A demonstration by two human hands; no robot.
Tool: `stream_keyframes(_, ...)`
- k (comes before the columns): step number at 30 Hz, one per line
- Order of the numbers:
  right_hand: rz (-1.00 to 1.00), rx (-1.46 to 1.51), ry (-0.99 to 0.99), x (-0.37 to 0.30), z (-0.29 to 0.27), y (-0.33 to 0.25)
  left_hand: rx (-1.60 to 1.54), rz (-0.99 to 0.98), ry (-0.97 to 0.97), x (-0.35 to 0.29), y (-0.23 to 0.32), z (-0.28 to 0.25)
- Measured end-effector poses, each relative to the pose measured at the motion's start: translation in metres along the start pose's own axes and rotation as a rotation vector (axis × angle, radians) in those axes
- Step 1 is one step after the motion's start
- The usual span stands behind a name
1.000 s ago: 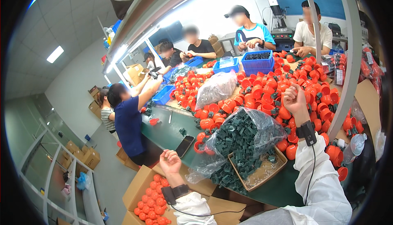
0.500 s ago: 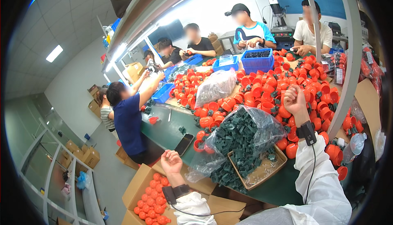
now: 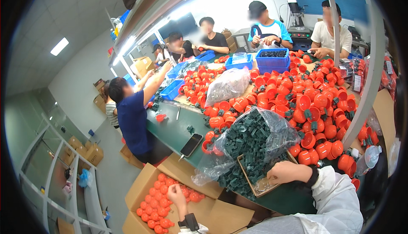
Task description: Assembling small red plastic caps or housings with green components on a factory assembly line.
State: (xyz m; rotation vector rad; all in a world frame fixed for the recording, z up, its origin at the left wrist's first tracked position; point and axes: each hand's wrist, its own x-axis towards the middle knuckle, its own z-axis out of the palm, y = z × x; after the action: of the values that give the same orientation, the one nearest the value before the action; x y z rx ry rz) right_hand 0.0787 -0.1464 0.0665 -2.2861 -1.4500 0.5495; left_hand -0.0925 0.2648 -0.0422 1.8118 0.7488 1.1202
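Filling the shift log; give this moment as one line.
left hand: over carton of orange parts | right hand: over shallow tray | nearby: green pieces, clear bag

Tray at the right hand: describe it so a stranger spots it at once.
On the green workbench, find the clear bag of dark green parts. At the bag's lower-right side, below the right hand, sits a shallow tray. Its brown rim sets it apart from the blue bins.

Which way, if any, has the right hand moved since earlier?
Yes: the right hand came toward the body, from beyond the shallow box to its right side.
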Motion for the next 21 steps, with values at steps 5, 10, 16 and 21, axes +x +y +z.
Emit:
stream_keyframes(5, 0.043, -0.103, 0.090, 0.013, 0.025, 0.011, 0.574, -0.163, 0.107, -0.048, -0.055, -0.049)
stream_keyframes(10, -0.006, 0.035, 0.060, 0.020, 0.028, 0.012, 0.853, -0.421, -0.180, -0.096, -0.103, -0.068)
stream_keyframes(16, -0.041, 0.119, 0.006, 0.021, 0.024, 0.010, 0.842, -0.473, -0.270, -0.090, -0.086, -0.054)
stream_keyframes(21, -0.003, 0.170, 0.040, 0.018, 0.023, 0.008, 0.726, -0.353, -0.171, -0.079, -0.071, -0.039)
